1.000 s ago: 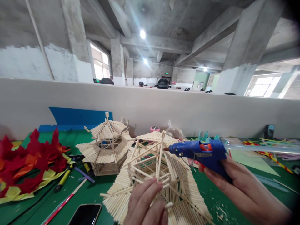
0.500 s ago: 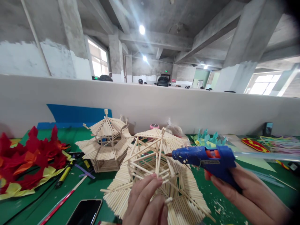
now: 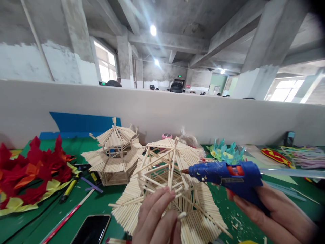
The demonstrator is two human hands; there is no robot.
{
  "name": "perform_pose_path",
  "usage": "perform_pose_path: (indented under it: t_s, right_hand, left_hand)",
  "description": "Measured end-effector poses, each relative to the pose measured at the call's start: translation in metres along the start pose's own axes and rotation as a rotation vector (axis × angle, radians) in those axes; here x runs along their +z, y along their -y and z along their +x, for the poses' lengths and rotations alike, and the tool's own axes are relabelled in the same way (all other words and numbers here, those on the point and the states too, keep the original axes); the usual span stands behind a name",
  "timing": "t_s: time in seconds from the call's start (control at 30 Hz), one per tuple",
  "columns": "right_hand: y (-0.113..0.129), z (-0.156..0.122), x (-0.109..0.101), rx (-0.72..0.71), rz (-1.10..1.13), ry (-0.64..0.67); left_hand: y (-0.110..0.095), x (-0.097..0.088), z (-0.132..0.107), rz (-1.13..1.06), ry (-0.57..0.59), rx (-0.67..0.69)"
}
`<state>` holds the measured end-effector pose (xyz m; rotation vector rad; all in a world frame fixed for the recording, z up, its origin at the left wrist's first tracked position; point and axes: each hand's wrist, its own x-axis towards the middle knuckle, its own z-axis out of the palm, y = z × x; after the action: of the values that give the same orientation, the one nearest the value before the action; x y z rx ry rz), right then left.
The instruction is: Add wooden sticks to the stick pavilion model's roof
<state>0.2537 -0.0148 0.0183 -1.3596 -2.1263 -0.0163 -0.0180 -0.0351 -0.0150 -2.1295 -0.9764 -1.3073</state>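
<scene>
A pavilion model (image 3: 203, 203) built of thin wooden sticks stands before me, with part of its upper roof frame still open lattice. My left hand (image 3: 158, 217) is closed at its front, fingertips against a slanting stick of the roof. A pale wooden stick (image 3: 181, 215) pokes out beside the thumb; its other end is hidden by the fingers. My right hand (image 3: 274, 206) grips a blue hot glue gun (image 3: 228, 174), a clear glue stick (image 3: 291, 172) sticking out of its back. The nozzle points left, close to the roof sticks.
Behind on the left stands a second stick pavilion (image 3: 116, 152). Red paper petals (image 3: 38, 166) lie far left, a phone (image 3: 92, 228) in front. Teal paper petals (image 3: 225, 152) and coloured strips (image 3: 304, 156) are at the right. A white partition (image 3: 215, 117) closes off the green table (image 3: 238, 203).
The glue gun in my right hand has moved slightly right and down, its nozzle drawing a little away from the roof sticks. My left hand stays nearly in place.
</scene>
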Motion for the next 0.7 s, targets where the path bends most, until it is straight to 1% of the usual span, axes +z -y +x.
perform_pose_path:
  t_s: [0.1, 0.13, 0.33, 0.5, 0.7]
  right_hand:
    - [0.005, -0.001, -0.003, 0.065, -0.027, 0.124]
    - [0.006, -0.002, -0.003, 0.083, -0.026, 0.134]
    - [0.010, -0.006, -0.008, 0.122, 0.037, 0.125]
    - [0.010, -0.009, -0.007, 0.149, 0.103, 0.131]
    - [0.011, -0.013, -0.007, 0.124, 0.140, 0.105]
  left_hand:
    - [0.000, -0.001, 0.000, -0.005, 0.006, -0.001]
    - [0.000, -0.002, 0.000, -0.005, 0.008, -0.002]
    - [-0.002, -0.001, -0.001, -0.004, 0.021, -0.016]
    - [-0.002, -0.003, 0.001, -0.008, 0.036, -0.018]
    - [-0.001, -0.005, 0.003, -0.021, 0.040, -0.003]
